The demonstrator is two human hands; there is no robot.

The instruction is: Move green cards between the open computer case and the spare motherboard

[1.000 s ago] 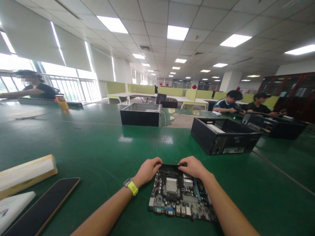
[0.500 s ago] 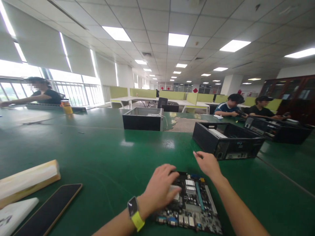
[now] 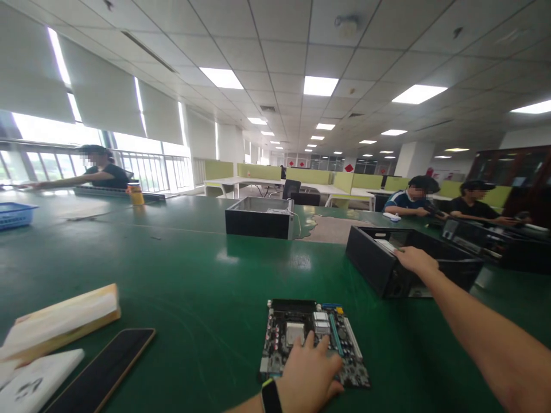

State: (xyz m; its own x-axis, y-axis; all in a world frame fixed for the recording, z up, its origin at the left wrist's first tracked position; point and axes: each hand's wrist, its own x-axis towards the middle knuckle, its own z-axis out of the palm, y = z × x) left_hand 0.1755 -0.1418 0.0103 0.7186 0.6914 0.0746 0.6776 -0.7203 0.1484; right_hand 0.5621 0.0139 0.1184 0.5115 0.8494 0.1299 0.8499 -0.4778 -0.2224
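A computer motherboard [image 3: 301,327] lies flat on the green table [image 3: 206,275] in front of me. My left hand [image 3: 307,373], with a watch on its wrist, rests on the board's near part, fingers stretched out flat. My right hand [image 3: 415,259] reaches forward to the near rim of an open black computer case [image 3: 383,267] at the right. Its fingers lie over the case's edge; whether they grip it is unclear.
A second open case [image 3: 260,218] stands at the table's middle back. At the near left lie a wooden block [image 3: 64,321], a dark phone [image 3: 103,370] and a white box [image 3: 34,384]. A blue basket [image 3: 15,213] sits far left. People sit at the far left and far right.
My right hand has left the motherboard and reached out to the black case. My left hand slid from the board's far edge to its near part. The view tilted up.
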